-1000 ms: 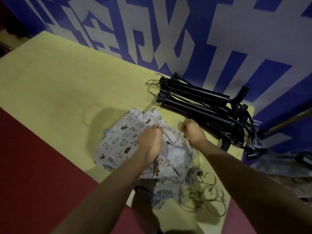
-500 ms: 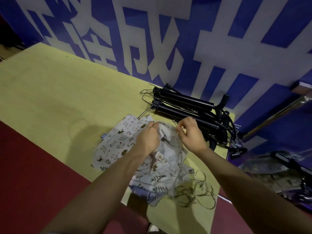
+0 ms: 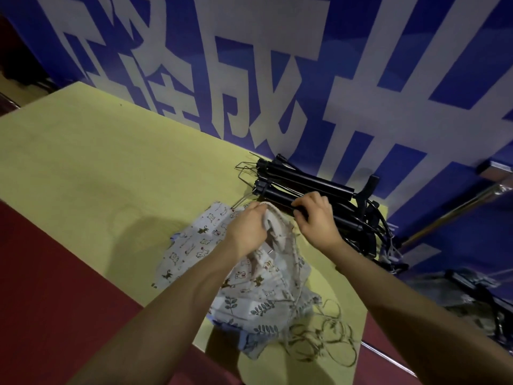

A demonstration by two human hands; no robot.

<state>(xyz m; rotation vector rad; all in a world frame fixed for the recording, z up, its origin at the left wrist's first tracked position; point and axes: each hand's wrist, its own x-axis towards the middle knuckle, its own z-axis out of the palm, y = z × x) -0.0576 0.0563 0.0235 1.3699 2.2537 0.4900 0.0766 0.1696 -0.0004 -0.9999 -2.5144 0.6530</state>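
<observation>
Printed cloth gripped by fingers of left hand, right hand; black hangers just behind, tangled cord beside.

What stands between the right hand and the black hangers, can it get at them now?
Probably yes. The right hand sits right beside the black hangers, nothing between them. Its curled fingers seem busy at the printed cloth that the left hand grips, so it may need to let go first.

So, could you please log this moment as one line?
left hand: grips printed cloth | right hand: pinches its hem | surface: yellow table
</observation>
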